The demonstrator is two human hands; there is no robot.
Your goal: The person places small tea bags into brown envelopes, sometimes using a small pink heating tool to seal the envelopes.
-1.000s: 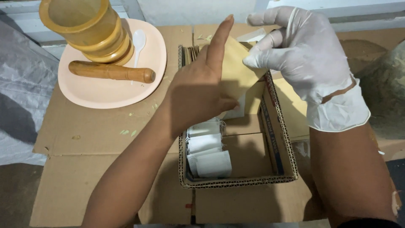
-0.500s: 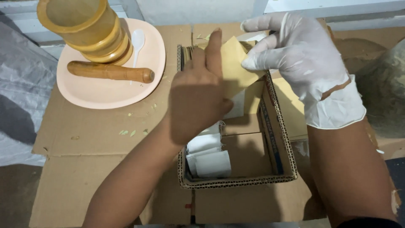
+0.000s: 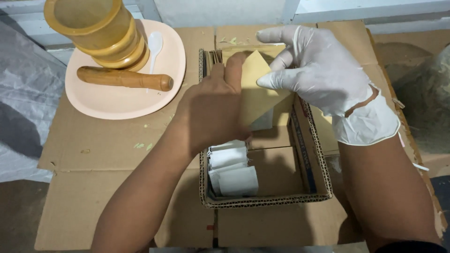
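Envelope: we note a flat tan paper envelope [image 3: 257, 91], corner up, above the box [image 3: 313, 154].
Left hand: bare hand [image 3: 213, 112], fingers pressed on its face.
Right hand: latex-gloved hand [image 3: 316, 70] pinching its upper edge.
Box: corrugated cardboard, white sachets [image 3: 232, 171] stacked inside.
Plate: smooth peach plate [image 3: 117, 100]; wooden pestle [image 3: 124, 78], mortar [image 3: 98, 30].

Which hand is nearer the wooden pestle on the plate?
Left. The bare left hand is over the box's left edge, just right of the wooden pestle. The gloved right hand sits farther right, pinching the yellow paper packet.
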